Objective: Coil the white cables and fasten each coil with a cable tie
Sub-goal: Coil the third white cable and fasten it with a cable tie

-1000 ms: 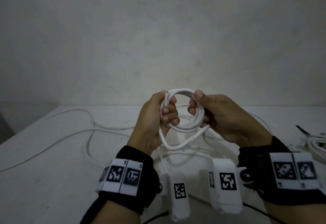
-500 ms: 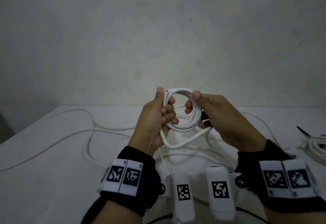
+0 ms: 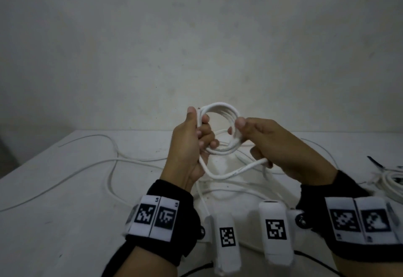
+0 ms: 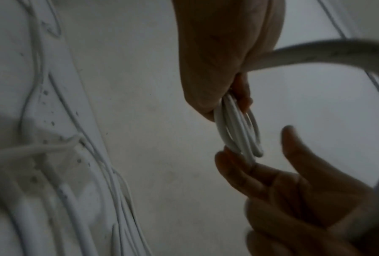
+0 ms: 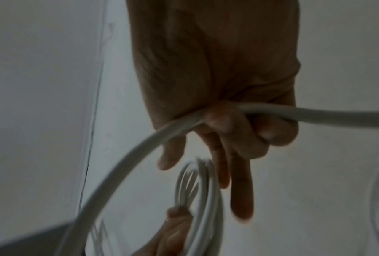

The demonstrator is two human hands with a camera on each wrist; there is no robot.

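The coil (image 3: 220, 128) of white cable is held upright above the surface (image 3: 65, 200), between both hands. The left hand (image 3: 192, 146) has thumb and fingers clenched round its left side; the right hand (image 3: 277, 146) pinches the right side while its lower fingers curl round the free length (image 3: 233, 172). Risk: the stiff loops could spring apart if either grip slackens, and the trailing length may snag on loose cables (image 3: 109, 163) lying below. A finished coil (image 3: 392, 181) appears to lie at the right edge, though it is partly cut off. Open room lies left and forward.
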